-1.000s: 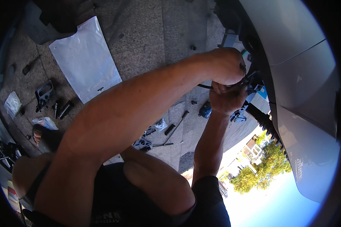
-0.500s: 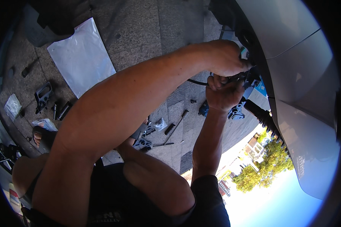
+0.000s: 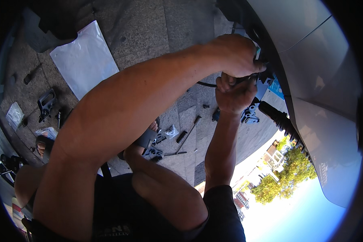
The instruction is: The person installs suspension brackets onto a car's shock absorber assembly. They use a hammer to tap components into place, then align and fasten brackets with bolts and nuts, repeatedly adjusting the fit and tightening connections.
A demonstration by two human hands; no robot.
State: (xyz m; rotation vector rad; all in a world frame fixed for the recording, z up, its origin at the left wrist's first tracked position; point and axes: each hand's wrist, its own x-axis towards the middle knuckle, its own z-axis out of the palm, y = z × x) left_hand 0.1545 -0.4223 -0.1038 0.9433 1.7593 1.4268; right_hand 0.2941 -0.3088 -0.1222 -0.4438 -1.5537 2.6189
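Observation:
My left hand (image 3: 240,58) reaches across to the dark edge under a pale grey vehicle panel (image 3: 310,52). Its fingers are bent closed around something small and dark that the hand itself mostly hides. Just below it, my right hand (image 3: 234,96) is turned up with its fingers curled in close to the left one. What lies between the fingers of either hand cannot be made out. A thin black cable (image 3: 207,84) comes out beside the right fingers and passes behind my left forearm.
A black ribbed handlebar-like grip (image 3: 275,115) juts out below the panel. On the paved ground lie a white plastic sheet (image 3: 86,58), a long-handled tool (image 3: 189,135), a black bracket (image 3: 46,105), small plastic bags (image 3: 15,115) and metal parts (image 3: 250,114). My bent knee (image 3: 169,197) is below.
Both hands have shifted slightly up and left in the picture, staying close together. The view itself has also moved a little.

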